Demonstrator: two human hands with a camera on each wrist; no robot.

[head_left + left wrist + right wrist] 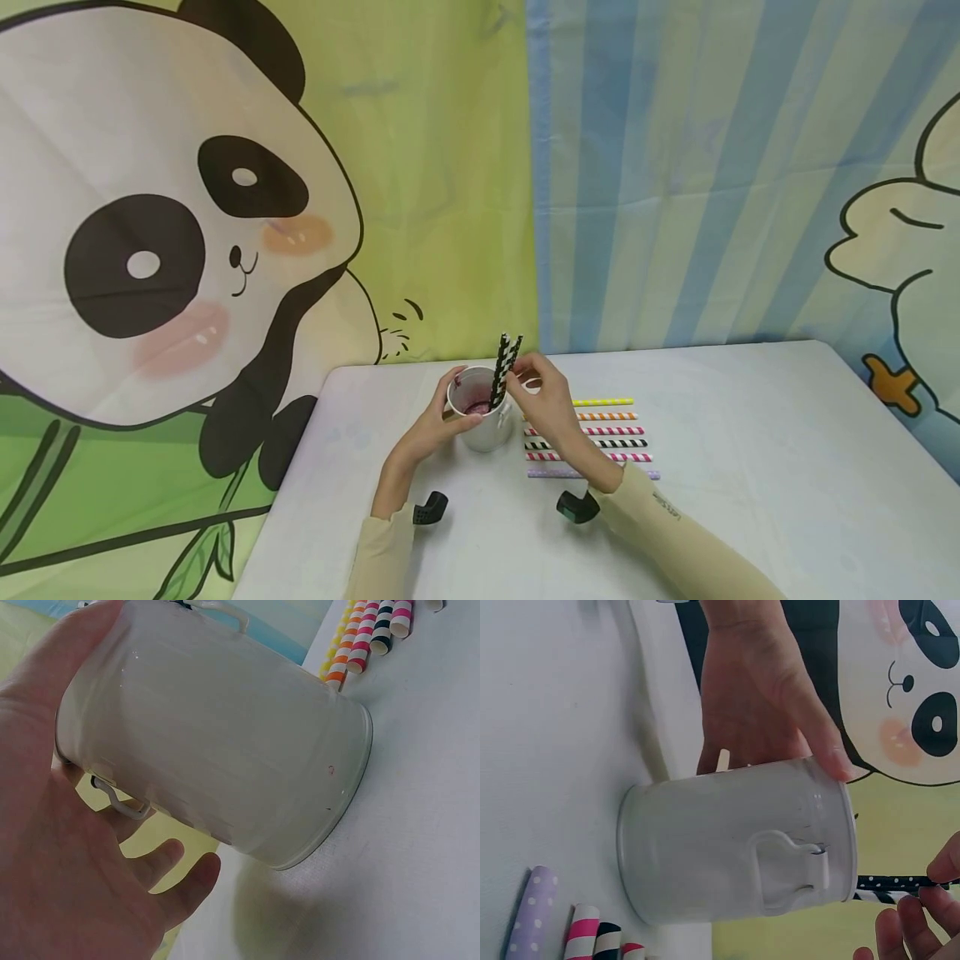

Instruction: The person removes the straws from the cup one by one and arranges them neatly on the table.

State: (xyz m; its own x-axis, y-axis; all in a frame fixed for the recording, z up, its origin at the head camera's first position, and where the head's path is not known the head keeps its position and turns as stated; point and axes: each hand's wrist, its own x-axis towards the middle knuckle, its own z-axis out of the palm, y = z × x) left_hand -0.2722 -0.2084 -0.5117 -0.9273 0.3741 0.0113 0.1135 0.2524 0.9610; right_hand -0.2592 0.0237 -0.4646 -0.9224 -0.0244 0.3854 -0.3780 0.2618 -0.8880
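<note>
With the left hand, gripping one white cup by its rim, upright on the table. With the right hand, pinching at least two black-and-white straws leaning in the cup, exact count unclear, and reaching over six loose straws lying just right: one yellow, one orange, two pink, one black, one purple.

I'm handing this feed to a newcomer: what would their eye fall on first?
Probably the huge cartoon panda filling the head view's left. Next, the white bucket, gripped by the left hand, with black-and-white straws in it, held by the right hand. Right of it, colourful patterned straws lie in a row on the table.
</note>
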